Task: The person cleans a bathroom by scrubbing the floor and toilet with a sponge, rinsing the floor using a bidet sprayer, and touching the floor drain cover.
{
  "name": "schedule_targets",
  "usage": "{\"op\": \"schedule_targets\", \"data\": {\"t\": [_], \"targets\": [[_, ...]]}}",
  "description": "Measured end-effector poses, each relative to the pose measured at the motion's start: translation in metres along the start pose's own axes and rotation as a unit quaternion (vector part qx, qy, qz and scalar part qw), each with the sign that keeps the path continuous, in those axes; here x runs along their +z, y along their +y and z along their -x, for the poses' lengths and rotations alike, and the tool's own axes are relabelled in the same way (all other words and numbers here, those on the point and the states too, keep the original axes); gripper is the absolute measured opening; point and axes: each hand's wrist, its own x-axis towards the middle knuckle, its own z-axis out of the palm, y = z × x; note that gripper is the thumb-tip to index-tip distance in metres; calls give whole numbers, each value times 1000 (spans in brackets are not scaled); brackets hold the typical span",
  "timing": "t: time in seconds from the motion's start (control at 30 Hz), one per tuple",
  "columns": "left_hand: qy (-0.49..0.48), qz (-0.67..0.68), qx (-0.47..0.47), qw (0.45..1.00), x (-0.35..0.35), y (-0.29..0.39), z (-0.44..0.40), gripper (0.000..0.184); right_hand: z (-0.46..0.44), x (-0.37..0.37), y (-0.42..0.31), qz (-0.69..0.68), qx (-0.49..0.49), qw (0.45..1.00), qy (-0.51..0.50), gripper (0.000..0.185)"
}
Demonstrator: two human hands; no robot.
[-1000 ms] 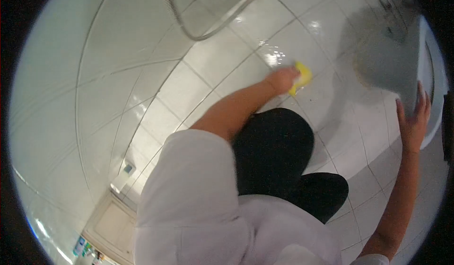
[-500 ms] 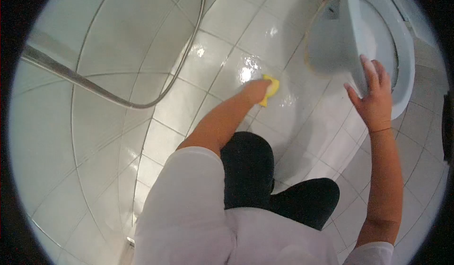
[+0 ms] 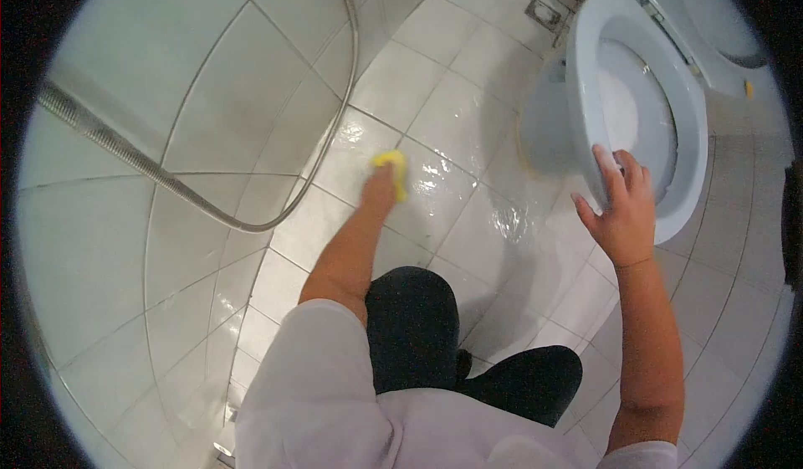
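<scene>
My left hand (image 3: 379, 188) is closed around a yellow sponge (image 3: 399, 168) and presses it to the wet white floor tiles (image 3: 418, 92), left of the middle of the view. The fingers are partly hidden and a little blurred. To the right, my right hand (image 3: 625, 218) rests on the near rim of a pale toilet bowl (image 3: 583, 67). Its fingers lie on the rim and the thumb stands apart on the outer side.
A metal shower hose (image 3: 201, 203) loops down along the tiled wall (image 3: 92, 243) at the left. Behind the toilet, a floor drain (image 3: 544, 15) sits in the tiles. The raised toilet lid (image 3: 711, 17) is at the upper right. My bent knees (image 3: 414, 318) are below.
My left hand has moved the sponge leftward across the floor. The head view has shifted, so more of the toilet and the drain show. My right hand stays on the rim.
</scene>
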Motion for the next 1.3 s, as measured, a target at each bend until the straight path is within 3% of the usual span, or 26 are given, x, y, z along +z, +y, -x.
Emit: {"op": "schedule_targets", "data": {"t": [0.03,0.1,0.17,0.2,0.27,0.3,0.37,0.43,0.53,0.6,0.67,0.77,0.83,0.97,1.07,1.2,1.23,1.3], "targets": [[-3,7,56,998,10,14,-1,42,0,-1,-1,1,-1,1000,0,67],[-123,104,53,986,18,47,-10,43,2,-1,-2,2,-2,1000,4,68],[-145,104,95,979,-3,83,-8,42,0,-1,-2,8,-6,1000,6,68],[-141,108,94,980,-7,85,-9,42,1,-1,-2,2,-7,1000,6,68],[-41,216,94,971,-15,89,-12,42,2,-1,0,-4,-9,1000,1,69],[-56,278,25,959,-35,86,-7,43,2,-1,-1,-4,-11,1000,3,69],[83,243,38,966,-19,39,-5,45,3,1,-2,-8,-11,1000,3,70],[167,117,-26,979,-11,-6,6,48,1,2,-1,-9,-13,1000,11,70],[112,30,-63,991,-4,-25,29,42,1,0,-3,-11,-13,1000,16,69],[-37,101,-85,990,-8,-8,25,44,2,-1,-3,-3,-12,1000,12,68],[-23,101,21,994,1,-2,13,44,-1,-3,-4,2,-15,1000,20,68],[-22,123,-4,992,-65,27,24,38,2,-4,-7,-4,-4,1000,10,66],[73,181,17,981,-96,32,45,38,3,-7,-7,-6,3,1000,11,64],[80,82,27,993,-123,-5,102,40,7,-7,-3,-56,2,997,55,63],[48,47,-42,997,-136,-35,158,43,-3,-7,-3,-58,13,996,69,61],[9,53,-161,986,-148,-66,229,38,-77,-56,-47,-202,-13,975,93,48],[7,56,-190,980,-141,-81,240,38,-114,-68,-61,-261,-117,943,169,42],[29,44,-205,977,-112,-123,260,38,-162,-143,-132,-377,-119,896,200,39]]}}
